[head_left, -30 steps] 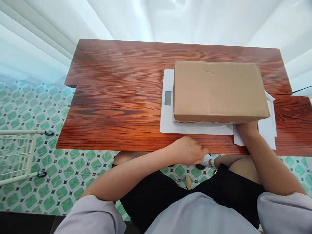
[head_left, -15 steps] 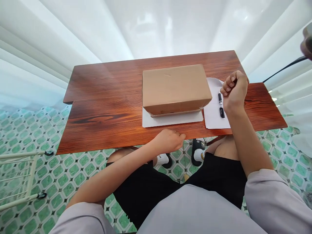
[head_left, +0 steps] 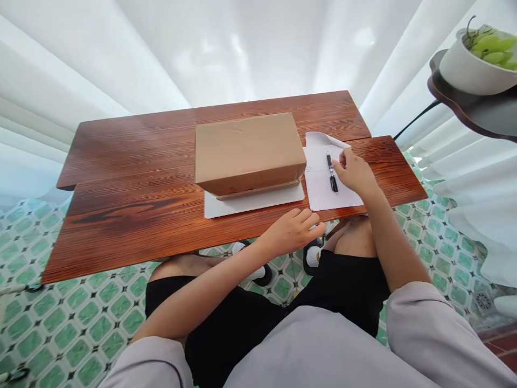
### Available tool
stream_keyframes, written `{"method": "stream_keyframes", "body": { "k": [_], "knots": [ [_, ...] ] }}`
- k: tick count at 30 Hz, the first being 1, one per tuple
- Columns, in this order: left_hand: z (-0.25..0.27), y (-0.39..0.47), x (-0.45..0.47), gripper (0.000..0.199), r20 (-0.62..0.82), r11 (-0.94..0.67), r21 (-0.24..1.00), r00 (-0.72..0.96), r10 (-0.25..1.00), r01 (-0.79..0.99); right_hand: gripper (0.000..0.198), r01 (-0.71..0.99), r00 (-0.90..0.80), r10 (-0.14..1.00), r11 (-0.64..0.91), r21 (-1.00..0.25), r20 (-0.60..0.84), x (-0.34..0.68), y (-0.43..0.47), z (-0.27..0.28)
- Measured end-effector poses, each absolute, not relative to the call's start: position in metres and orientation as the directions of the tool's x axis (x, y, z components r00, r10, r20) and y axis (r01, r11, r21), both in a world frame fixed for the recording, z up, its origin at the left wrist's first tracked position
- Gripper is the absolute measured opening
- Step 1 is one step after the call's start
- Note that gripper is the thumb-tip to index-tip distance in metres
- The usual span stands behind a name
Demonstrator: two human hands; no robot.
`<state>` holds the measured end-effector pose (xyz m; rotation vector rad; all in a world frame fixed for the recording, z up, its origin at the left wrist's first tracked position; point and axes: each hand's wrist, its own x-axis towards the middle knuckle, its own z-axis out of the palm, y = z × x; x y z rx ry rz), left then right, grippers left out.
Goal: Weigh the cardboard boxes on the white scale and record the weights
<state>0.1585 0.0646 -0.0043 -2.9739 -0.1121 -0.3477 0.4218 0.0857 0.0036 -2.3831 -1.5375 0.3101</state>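
My right hand [head_left: 356, 170] hovers low over sheets of white paper [head_left: 317, 196], its thumb and fingers a little apart and holding nothing. Right beside the thumb lies a black pen [head_left: 333, 180] on the paper; whether they touch I cannot tell. My left hand [head_left: 297, 230] rests by the front edge of the wooden table [head_left: 133, 215], fingers loosely bent, slightly apart and free of any object. Beyond it a closed brown cardboard box [head_left: 248, 145] sits on a flat white board or sheet [head_left: 254, 200], left of the paper.
To the right, above table height, a dark wavy-edged stand [head_left: 452, 105] carries a white bowl [head_left: 468, 67] of green grapes [head_left: 490, 46]. White curtains [head_left: 258, 48] hang behind the table. Green-and-white floor tiles [head_left: 109, 291] surround my legs.
My right hand has come down from a raised fist toward the pen, its fingers loosening. My left hand's fingers have spread a little. The view has swung right, bringing in the grape bowl.
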Motion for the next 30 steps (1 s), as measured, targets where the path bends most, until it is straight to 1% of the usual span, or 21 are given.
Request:
{"method": "stream_keyframes", "body": {
  "k": [3, 6, 10, 12, 15, 18, 22, 26, 28, 30],
  "knots": [
    [-0.014, 0.064, 0.162, 0.024, 0.286, -0.979, -0.183, 0.958, 0.034, 0.089, 0.021, 0.868, 0.408, 0.913, -0.391, -0.305, -0.008, 0.418, 0.083, -0.004],
    [-0.020, 0.066, 0.160, 0.028, 0.314, -0.973, -0.198, 0.948, 0.052, 0.119, 0.021, 0.875, 0.400, 0.917, -0.383, -0.295, -0.004, 0.416, 0.081, -0.010],
    [-0.020, 0.071, 0.153, 0.027, 0.330, -0.970, -0.210, 0.943, 0.046, 0.121, 0.020, 0.879, 0.387, 0.917, -0.336, -0.339, 0.094, 0.412, 0.080, -0.013],
    [-0.020, 0.074, 0.150, 0.028, 0.334, -0.968, -0.209, 0.941, 0.060, 0.136, 0.020, 0.873, 0.386, 0.916, -0.325, -0.364, 0.110, 0.409, 0.081, -0.014],
    [-0.024, 0.078, 0.146, 0.030, 0.336, -0.965, -0.206, 0.938, 0.087, 0.163, 0.021, 0.874, 0.384, 0.916, -0.319, -0.367, 0.119, 0.405, 0.082, -0.014],
    [-0.030, 0.078, 0.144, 0.029, 0.350, -0.961, -0.223, 0.934, 0.077, 0.163, 0.021, 0.875, 0.382, 0.910, -0.301, -0.380, 0.160, 0.402, 0.083, -0.014],
    [-0.024, 0.076, 0.143, 0.028, 0.372, -0.952, -0.262, 0.927, 0.053, 0.160, 0.021, 0.861, 0.375, 0.906, -0.262, -0.437, 0.196, 0.398, 0.082, -0.011],
    [0.002, 0.082, 0.132, 0.029, 0.439, -0.928, -0.317, 0.898, 0.038, 0.195, 0.021, 0.840, 0.357, 0.903, -0.199, -0.505, 0.238, 0.391, 0.083, 0.000],
    [0.019, 0.090, 0.120, 0.031, 0.524, -0.916, -0.324, 0.851, 0.036, 0.238, 0.023, 0.811, 0.338, 0.905, -0.140, -0.568, 0.259, 0.387, 0.084, 0.008],
    [0.037, 0.101, 0.103, 0.037, 0.658, -0.909, -0.273, 0.751, 0.062, 0.314, 0.031, 0.746, 0.308, 0.914, -0.061, -0.664, 0.263, 0.381, 0.086, 0.016]
  ]
}}
